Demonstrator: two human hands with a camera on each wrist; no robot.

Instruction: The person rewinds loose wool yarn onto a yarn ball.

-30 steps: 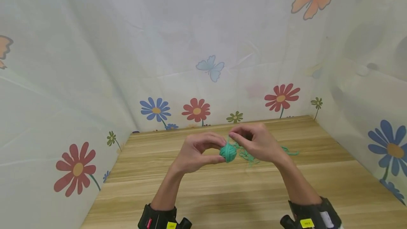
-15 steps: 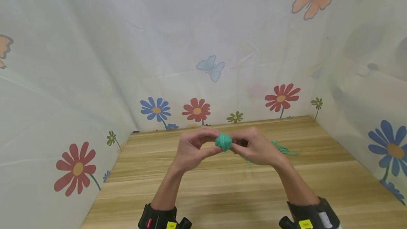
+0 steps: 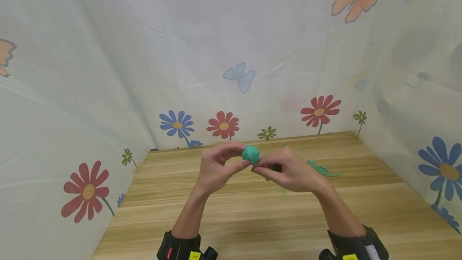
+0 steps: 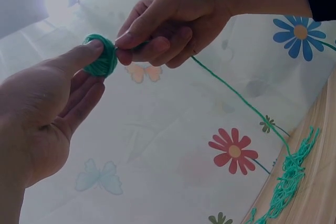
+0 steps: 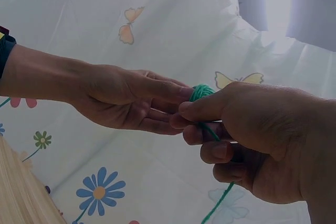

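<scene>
A small ball of green yarn is held up above the table between the thumb and fingers of my left hand. Close against its right side, my right hand pinches the yarn strand between thumb and forefinger. In the left wrist view the strand runs out of the right hand, down to a loose tangle of yarn on the table. The right wrist view shows the strand passing through the curled right fingers. From the head, the right hand and arm hide part of the tangle.
The wooden table lies under both hands. A white curtain printed with flowers and butterflies surrounds its back and sides. Some loose yarn lies at the right of the table.
My right hand has swung from above the ball down to its near right side, carrying the strand round. The left hand and ball have shifted slightly left and farther away.
</scene>
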